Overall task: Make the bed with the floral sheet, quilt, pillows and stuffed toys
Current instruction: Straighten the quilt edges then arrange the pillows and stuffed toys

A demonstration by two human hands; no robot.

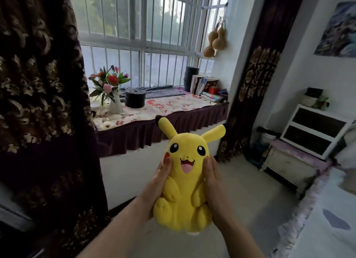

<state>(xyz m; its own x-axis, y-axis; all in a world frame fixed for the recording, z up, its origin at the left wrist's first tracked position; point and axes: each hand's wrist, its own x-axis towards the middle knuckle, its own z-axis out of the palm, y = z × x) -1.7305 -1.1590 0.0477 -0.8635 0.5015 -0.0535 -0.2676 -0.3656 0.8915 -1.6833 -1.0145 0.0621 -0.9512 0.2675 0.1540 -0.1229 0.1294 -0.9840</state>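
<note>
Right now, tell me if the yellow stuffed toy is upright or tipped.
Upright: the yellow stuffed toy has ears up and feet down, gripped at its sides by the left hand and right hand.

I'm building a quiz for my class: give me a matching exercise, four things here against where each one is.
Things: 1 stuffed toy; 2 vase of flowers; 3 books; 4 gourds.
Places: A hanging beside the window; B left end of the window ledge; C held between left hand and right hand; D right end of the ledge.
Pairs: 1-C, 2-B, 3-D, 4-A.
</note>
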